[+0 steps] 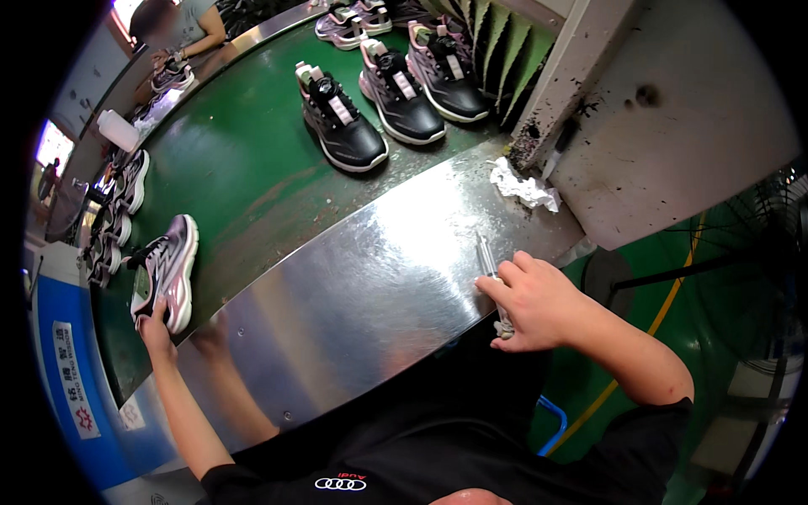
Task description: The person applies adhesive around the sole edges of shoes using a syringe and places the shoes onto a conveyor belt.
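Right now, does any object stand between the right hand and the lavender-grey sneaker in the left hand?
Nothing visible stands between the right hand, holding a slim clear tool, and the lavender-grey sneaker in the left hand; the flat steel ledge stretches between them.

White paper: crumpled on the steel edge of the counter, near a dirt-marked post.
Strip curtain: hung beside the post.
White bottle: seen at the counter's far left side.
Co-worker: seen at upper left, in a grey top.
Green floor: crossed by a yellow line.
Blue panel: fixed at the left.
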`<action>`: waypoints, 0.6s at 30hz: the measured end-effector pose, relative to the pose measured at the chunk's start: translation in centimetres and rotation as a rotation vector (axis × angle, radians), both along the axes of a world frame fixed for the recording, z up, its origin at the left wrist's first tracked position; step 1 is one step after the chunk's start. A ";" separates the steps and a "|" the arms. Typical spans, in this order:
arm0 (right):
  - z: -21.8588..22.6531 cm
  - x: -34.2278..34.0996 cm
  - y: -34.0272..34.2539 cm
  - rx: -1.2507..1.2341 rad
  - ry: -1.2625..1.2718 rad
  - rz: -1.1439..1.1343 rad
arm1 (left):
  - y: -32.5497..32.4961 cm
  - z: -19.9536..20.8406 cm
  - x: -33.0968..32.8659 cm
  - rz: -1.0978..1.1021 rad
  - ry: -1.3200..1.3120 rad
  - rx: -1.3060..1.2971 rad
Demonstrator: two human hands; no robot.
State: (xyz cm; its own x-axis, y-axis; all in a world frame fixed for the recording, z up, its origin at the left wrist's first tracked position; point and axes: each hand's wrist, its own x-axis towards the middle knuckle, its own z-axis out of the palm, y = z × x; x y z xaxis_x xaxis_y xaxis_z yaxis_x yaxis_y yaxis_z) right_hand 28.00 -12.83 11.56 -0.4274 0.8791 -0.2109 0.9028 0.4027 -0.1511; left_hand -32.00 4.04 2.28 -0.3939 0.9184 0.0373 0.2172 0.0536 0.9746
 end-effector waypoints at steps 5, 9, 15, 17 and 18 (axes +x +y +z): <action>1.3 -0.3 -0.8 -0.026 0.044 0.043 | -11.5 0.4 3.4 -0.196 0.170 0.070; 1.0 -1.0 -0.1 -0.050 0.133 -0.011 | -17.0 1.7 12.6 -0.425 0.421 0.200; -1.0 -0.4 -0.6 0.037 0.384 -0.049 | -15.9 3.3 15.3 -0.440 -0.512 0.050; -0.7 -0.4 -1.1 -0.003 0.397 -0.024 | -12.0 2.8 13.4 -0.327 -0.386 -0.011; -0.6 -0.4 -1.4 0.000 0.420 -0.010 | -9.6 1.9 12.1 -0.298 -0.428 -0.046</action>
